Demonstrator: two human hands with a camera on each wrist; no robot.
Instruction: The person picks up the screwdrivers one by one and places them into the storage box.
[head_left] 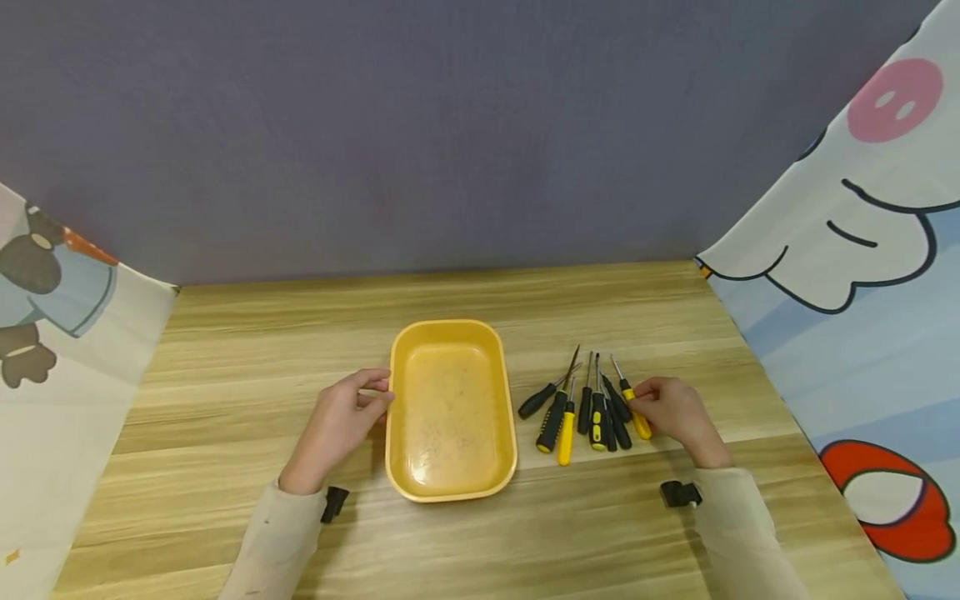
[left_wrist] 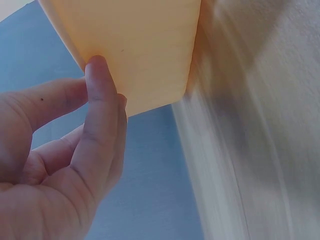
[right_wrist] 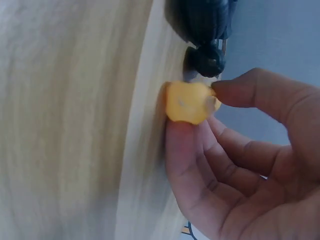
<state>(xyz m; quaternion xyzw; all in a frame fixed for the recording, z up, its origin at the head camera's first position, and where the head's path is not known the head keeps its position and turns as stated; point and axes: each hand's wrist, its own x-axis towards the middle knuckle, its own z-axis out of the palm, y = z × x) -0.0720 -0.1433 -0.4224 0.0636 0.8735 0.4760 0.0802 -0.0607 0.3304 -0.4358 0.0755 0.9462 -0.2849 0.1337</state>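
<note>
Currently, the left hand (head_left: 341,421) grips the left rim of the yellow tray (head_left: 450,417) on the desk (head_left: 600,533); the right hand (head_left: 670,408) pinches the yellow-and-black screwdriver (head_left: 641,427), just right of the other screwdrivers (head_left: 597,421).

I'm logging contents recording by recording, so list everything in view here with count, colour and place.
Table: one, wood-grain, under tray and tools.
Tray: one, yellow-orange, mid-table.
Rightmost screwdriver: one, yellow and black, right end of the tool group.
Other tools: several, overlapping, exact count unclear; black, yellow or mixed handles; right of the tray.
Back panel: one, grey, behind the table.
Left sheet: one, pale, cartoon print.
Right sheet: one, blue and white, cartoon print.
Wrist attachments: two, black, one per cuff.
Sleeves: two, off-white, lower view.
Left hand: one, bare, touching the tray's left edge.
Right hand: one, bare, pinching the rightmost screwdriver.
</note>
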